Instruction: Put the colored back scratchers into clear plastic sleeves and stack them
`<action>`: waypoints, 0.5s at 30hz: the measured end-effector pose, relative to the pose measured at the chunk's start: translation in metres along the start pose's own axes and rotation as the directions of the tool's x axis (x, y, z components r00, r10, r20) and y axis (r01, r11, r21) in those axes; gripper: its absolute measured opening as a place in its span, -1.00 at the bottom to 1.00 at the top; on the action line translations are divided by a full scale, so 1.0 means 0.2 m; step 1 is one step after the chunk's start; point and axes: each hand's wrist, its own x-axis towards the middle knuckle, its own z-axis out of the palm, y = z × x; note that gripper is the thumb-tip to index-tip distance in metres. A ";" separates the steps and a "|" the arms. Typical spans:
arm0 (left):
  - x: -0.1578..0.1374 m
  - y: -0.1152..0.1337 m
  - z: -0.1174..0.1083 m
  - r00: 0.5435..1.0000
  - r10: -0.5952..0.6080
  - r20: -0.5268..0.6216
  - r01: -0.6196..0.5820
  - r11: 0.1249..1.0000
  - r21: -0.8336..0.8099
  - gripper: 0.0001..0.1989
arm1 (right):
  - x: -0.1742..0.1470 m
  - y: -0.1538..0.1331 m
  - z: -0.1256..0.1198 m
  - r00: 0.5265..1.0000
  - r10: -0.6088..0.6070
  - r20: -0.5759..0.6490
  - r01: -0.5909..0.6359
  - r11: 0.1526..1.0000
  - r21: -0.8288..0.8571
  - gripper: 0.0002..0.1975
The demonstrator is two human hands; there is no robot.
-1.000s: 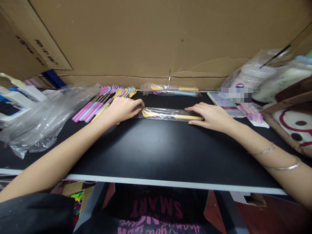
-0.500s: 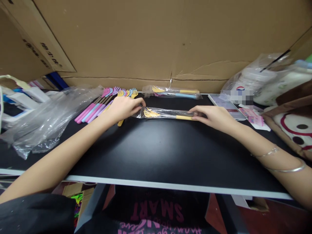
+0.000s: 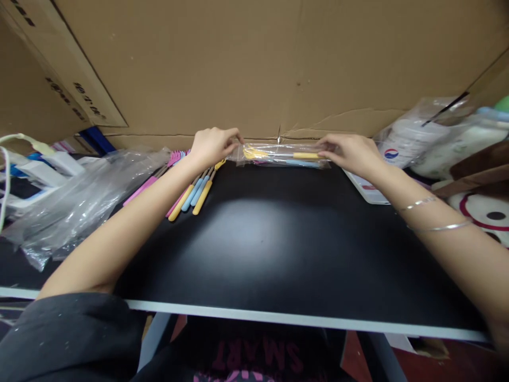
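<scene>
Back scratcher (image 3: 306,156) with a yellow handle lies lengthwise in a clear bag (image 3: 282,148) at the rear of the counter (image 3: 258,254), close to the cardboard wall (image 3: 254,63). Its forked head points toward the left hand (image 3: 214,146), its handle toward the right hand (image 3: 350,151). Each grip is closed on the bag: the left pinches the plastic past the head, the right has thumb and fingers about the handle end. Holding both ends probably keeps the long, slippery packet straight and level with the wall. A blue handle (image 3: 300,163) shows along its near edge, so the packet seems to line up over another one, perhaps to keep the pile neat.

Loose back scratchers (image 3: 191,196) lie fanned beside the left forearm, handles toward the person, which likely makes them easy to pick up.

That forearm covers the middle of the fan, so their number cannot be told. Glare on the plastic blurs where one packet ends and the next begins, and the fingers hide the bag's tips. The right wrist covers part of the phone (image 3: 368,192); the toy face (image 3: 487,215) is cut off at the picture's edge. Whether the crumpled plastic (image 3: 91,196) at left holds anything is unclear.
</scene>
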 end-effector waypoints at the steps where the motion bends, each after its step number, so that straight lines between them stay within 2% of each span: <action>1: 0.04 0.00 0.02 1.000 -0.006 -0.008 0.006 1.000 -0.003 -0.65 | 0.04 0.02 0.01 1.000 0.012 -0.005 -0.012 1.000 -0.002 -0.64; 7: 0.20 0.00 0.16 0.999 0.011 -0.039 -0.011 1.000 -0.013 -0.65 | 0.19 0.11 0.15 1.000 0.010 -0.009 -0.010 0.999 -0.040 -0.64; 11: 0.22 0.03 0.22 0.999 -0.001 -0.040 0.002 1.000 0.021 -0.62 | 0.21 0.15 0.25 1.000 0.009 -0.013 -0.010 0.998 -0.060 -0.65; 15: 0.20 0.05 0.26 0.999 -0.041 -0.010 0.041 0.999 0.033 -0.58 | 0.20 0.15 0.30 0.999 -0.021 -0.026 0.019 0.996 -0.085 -0.64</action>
